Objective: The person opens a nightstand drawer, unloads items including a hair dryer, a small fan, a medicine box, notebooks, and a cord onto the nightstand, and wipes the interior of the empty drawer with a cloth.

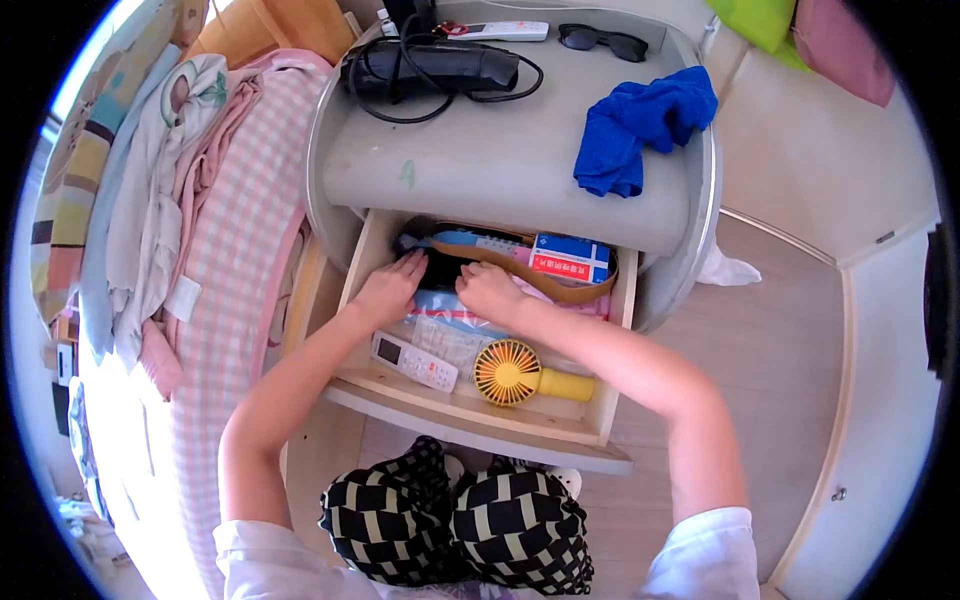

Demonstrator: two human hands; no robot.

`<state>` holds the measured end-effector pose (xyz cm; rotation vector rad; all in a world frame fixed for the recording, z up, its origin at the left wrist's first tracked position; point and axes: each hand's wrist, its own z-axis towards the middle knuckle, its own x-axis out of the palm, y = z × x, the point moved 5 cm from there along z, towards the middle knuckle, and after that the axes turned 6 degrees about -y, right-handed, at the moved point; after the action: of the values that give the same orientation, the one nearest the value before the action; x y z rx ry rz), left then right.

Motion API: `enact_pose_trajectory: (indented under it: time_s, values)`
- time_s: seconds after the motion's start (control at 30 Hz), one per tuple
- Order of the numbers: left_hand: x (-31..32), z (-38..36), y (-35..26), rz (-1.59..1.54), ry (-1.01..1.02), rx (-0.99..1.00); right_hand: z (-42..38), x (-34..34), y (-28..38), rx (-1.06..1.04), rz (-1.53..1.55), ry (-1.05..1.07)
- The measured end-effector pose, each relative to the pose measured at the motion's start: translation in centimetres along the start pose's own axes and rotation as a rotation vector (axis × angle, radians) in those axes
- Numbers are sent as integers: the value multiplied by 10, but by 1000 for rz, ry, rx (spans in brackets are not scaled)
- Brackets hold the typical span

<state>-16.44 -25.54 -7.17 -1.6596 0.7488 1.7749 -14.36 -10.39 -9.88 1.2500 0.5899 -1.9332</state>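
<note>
Both hands are inside an open wooden drawer (pixel 620 350), at a soft black item (pixel 447 270) whose exact kind I cannot make out. My left hand (pixel 393 288) has its fingers closed at the item's left edge. At its right edge, the fingers of my right hand (pixel 490 292) are curled in; the fingertips are partly hidden. Behind and right of my right hand lie a brown strap (pixel 500 262) and a blue, white and red box (pixel 570 260). Nearer the drawer front are a clear plastic bag (pixel 448 338), a white remote control (pixel 414 361) and a yellow handheld fan (pixel 508 373).
On the grey nightstand top (pixel 480 150) lie a black case with a cable (pixel 440 70), another white remote (pixel 498 31), sunglasses (pixel 603 42) and a blue cloth (pixel 640 130). A bed with a pink checked cover (pixel 235 270) stands left, a white cabinet (pixel 900 370) right.
</note>
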Motion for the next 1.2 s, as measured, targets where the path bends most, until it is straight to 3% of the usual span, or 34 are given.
enact_pose_trajectory:
  time_s: [0.23, 0.4, 0.43, 0.47, 0.53, 0.67, 0.73, 0.77, 0.87, 0.93, 1.0, 1.03, 1.07, 1.13, 1.17, 1.2]
  values:
    - [8, 3, -4, 52, 111, 59, -18, -19, 16, -57, 18, -59]
    - [-4, 11, -13, 70, 214, 123, -34, -50, 1, 186, 163, 30]
    - [-9, 11, -17, 34, 148, 206, -39, -62, -2, 273, 174, 202]
    - [-10, 13, -19, 19, 150, 219, -49, -71, -2, 288, 173, 214]
    - [-21, 19, -20, -95, 6, 234, -70, -92, -10, 466, 283, 114]
    - [-33, 23, -1, -201, 50, 78, -85, -125, -16, 574, 243, 172]
    - [-49, 24, 9, -202, -199, 38, -83, -140, -23, 581, 132, 77]
    - [-50, 25, 12, -225, -175, 18, -82, -144, -30, 578, 54, 89]
    - [-48, 35, 7, -253, -214, 179, -75, -147, -52, 608, -55, 43]
    - [-52, 48, -4, -289, -280, 246, -64, -145, -64, 574, -76, 87]
    - [-57, 62, -19, -325, -345, 307, -67, -129, -83, 935, 241, 360]
    - [-57, 72, -25, -357, -319, 311, -69, -121, -90, 864, 240, 233]
    - [-58, 80, -33, -390, -291, 315, -79, -113, -97, 862, 231, 237]
    - [-49, 99, -43, -399, -171, 265, -84, -108, -99, 877, 156, 476]
    - [-49, 106, -48, -403, -240, 276, -81, -111, -96, 776, 31, 519]
    - [-51, 113, -54, -406, -307, 285, -85, -110, -96, 857, 103, 589]
